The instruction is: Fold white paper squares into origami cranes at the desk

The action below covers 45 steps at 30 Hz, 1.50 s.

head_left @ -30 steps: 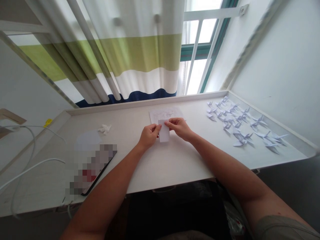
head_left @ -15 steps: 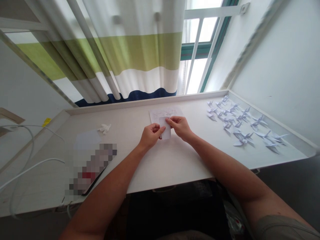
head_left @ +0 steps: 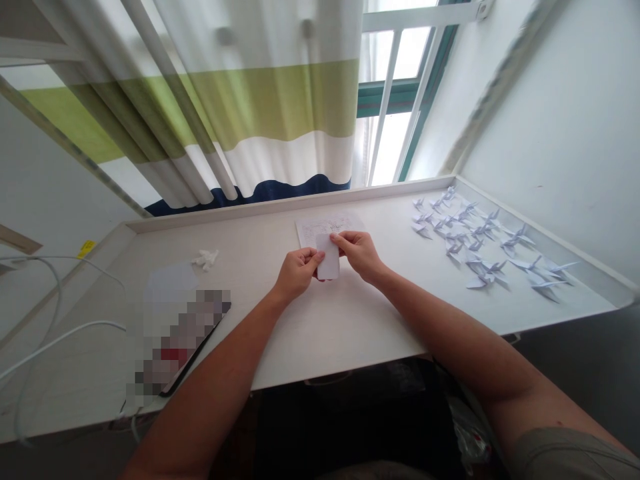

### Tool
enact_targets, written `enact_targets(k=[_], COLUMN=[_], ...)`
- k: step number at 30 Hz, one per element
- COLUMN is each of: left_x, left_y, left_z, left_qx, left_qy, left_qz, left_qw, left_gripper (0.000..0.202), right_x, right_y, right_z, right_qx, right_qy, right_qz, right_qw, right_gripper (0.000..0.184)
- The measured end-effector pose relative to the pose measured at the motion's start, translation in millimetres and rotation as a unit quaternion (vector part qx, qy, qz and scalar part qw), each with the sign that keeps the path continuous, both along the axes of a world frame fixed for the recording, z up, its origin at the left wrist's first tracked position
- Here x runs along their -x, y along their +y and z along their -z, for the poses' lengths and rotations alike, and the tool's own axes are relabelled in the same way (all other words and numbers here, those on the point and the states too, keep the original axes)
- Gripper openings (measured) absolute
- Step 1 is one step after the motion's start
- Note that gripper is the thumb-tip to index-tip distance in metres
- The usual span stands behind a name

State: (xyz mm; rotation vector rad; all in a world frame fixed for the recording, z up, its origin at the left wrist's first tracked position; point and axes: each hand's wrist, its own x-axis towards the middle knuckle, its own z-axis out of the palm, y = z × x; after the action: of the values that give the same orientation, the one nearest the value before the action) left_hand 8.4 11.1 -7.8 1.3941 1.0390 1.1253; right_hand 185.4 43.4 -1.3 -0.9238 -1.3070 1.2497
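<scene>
Both my hands hold a small white paper rectangle (head_left: 328, 257) upright above the table, over a printed sheet with line diagrams (head_left: 329, 227). My left hand (head_left: 297, 275) pinches its lower left edge. My right hand (head_left: 358, 255) grips its upper right corner, with the fingers partly hiding it. Several small folded paper cranes (head_left: 475, 240) lie in loose rows to the right of my hands. A small crumpled white paper piece (head_left: 206, 259) lies to the left.
The pale table (head_left: 320, 333) has a raised back rim. A pixelated, blurred flat object (head_left: 180, 340) lies at front left, beyond it a white cable (head_left: 60, 340) and a yellow note (head_left: 86, 249). A striped curtain (head_left: 225, 113) hangs behind the table.
My left thumb has shifted along the paper's edge, and the rectangle sits slightly further left. The whole view has drifted a little.
</scene>
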Motion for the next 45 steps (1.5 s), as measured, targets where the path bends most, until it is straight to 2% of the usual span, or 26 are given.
enact_targets(k=[6,14,21,26,33,38,41,45], left_x=[0.3,1.9,-0.8,1.3,0.5,0.9,1.6,2.0], left_y=[-0.6,0.6,-1.0,-0.2,-0.1,0.2,0.7,0.2], left_z=[-2.5,-0.9,-3.3,-3.7,-5.9,-8.5,-9.8,-11.0], left_qx=[0.003,-0.028,-0.032,-0.040,-0.046,-0.054,-0.048,-0.042], left_qy=[0.010,0.033,0.041,0.040,0.023,0.034,0.036,0.044], left_qz=[-0.002,-0.041,-0.060,-0.083,-0.092,-0.123,-0.133,-0.117], left_qw=[1.000,0.998,0.997,0.995,0.994,0.990,0.989,0.991], left_gripper=[0.055,0.055,0.055,0.052,0.049,0.048,0.046,0.047], right_x=[0.9,2.6,6.4,9.1,10.4,8.4,9.4,12.2], right_y=[0.9,2.0,-3.3,-7.3,-9.8,-8.5,-9.8,-14.5], right_z=[-0.3,11.9,8.8,7.6,8.1,8.5,6.7,3.8], right_qx=[0.002,-0.011,-0.061,-0.046,-0.037,-0.040,-0.051,-0.058], right_qy=[0.028,-0.068,-0.124,-0.144,-0.142,-0.186,-0.222,-0.278], right_qz=[-0.010,-0.081,-0.022,-0.106,-0.088,-0.148,-0.138,-0.094], right_qw=[1.000,0.994,0.990,0.983,0.985,0.971,0.964,0.954], right_gripper=[0.060,0.069,0.069,0.068,0.068,0.063,0.059,0.062])
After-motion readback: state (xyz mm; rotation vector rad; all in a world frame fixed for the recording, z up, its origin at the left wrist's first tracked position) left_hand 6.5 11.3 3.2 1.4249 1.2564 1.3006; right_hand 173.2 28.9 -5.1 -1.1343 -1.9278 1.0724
